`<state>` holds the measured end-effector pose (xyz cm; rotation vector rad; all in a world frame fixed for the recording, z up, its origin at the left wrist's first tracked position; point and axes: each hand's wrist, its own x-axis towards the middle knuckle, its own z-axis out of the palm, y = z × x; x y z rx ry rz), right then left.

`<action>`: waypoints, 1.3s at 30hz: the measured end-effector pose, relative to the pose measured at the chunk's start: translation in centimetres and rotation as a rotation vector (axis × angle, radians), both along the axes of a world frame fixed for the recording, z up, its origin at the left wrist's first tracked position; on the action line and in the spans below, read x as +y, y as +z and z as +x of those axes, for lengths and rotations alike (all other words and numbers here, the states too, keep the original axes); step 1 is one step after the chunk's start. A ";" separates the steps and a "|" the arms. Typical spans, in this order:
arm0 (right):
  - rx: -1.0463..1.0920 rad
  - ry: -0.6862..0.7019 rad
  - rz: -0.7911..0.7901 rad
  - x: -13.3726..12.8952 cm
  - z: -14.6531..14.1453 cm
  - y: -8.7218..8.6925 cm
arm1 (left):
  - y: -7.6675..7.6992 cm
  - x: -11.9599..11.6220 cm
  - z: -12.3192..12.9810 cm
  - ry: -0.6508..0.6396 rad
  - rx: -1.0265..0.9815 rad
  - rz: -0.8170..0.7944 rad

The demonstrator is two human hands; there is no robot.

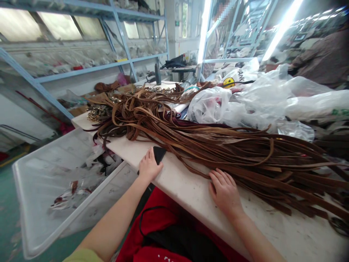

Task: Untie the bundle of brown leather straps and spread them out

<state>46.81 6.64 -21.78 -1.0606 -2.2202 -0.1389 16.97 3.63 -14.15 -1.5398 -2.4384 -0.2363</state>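
At the table's near edge, my left hand (149, 165) is closed around a flat black object (159, 154) that looks like a phone; part of it is hidden under my palm. My right hand (225, 192) rests on the white tabletop (180, 182), fingers stretched out and slightly bent. Its fingertips touch or nearly touch the lowest strap of a long pile of brown leather straps (212, 145). The straps run across the table from upper left to lower right, looped at the far left end and spread in loose strips at the right.
A white plastic bin (73, 218) holding bagged items stands left of the table. Metal buckles (96, 112) lie at the table's left end. Clear plastic bags (245, 105) are heaped behind the straps. Blue shelving (81, 72) lines the wall. A person (214, 40) is in the background.
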 end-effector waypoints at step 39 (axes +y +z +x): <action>-0.074 0.042 0.102 1.2 -4.4 -2.3 | -1.6 -8.9 -7.4 -0.262 -0.099 0.150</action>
